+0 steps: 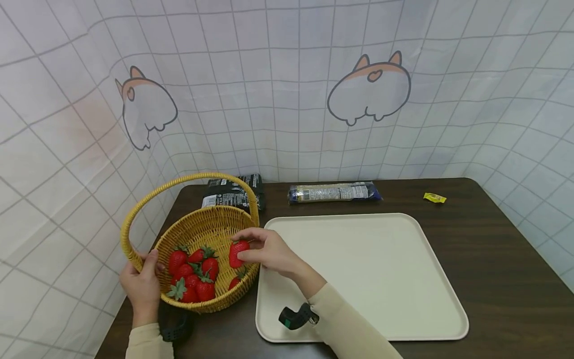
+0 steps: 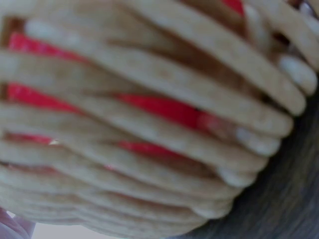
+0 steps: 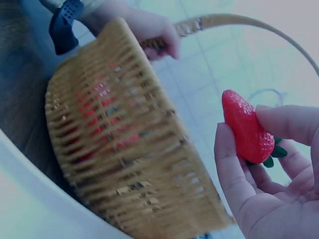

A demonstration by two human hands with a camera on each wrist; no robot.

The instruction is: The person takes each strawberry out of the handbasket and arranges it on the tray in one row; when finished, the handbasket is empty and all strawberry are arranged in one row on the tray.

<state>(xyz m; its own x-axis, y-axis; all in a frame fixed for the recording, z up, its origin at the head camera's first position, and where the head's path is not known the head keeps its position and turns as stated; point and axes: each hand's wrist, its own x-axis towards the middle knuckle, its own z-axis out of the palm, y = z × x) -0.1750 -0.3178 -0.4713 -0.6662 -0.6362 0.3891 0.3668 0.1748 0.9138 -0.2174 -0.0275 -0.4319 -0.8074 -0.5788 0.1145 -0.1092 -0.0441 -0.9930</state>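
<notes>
A yellow wicker basket [image 1: 215, 219] with a tall arched handle holds several red strawberries [image 1: 190, 281] with green leaves, most of them heaped on its left side. My left hand [image 1: 142, 286] grips the basket's left rim at the foot of the handle. Between thumb and fingers, my right hand [image 1: 269, 253] pinches one strawberry [image 3: 245, 127] above the basket's right side. In the right wrist view that strawberry is clear of the wicker. The left wrist view is filled by the woven wall [image 2: 149, 114], with red showing through its gaps.
A cream rectangular tray [image 1: 358, 279] lies right of the basket, under my right forearm. Along the table's back are a black packet [image 1: 233, 192], a long clear-and-blue package [image 1: 334, 192] and a small yellow wrapper [image 1: 434, 198]. A grid-patterned curtain [image 1: 287, 99] hangs behind.
</notes>
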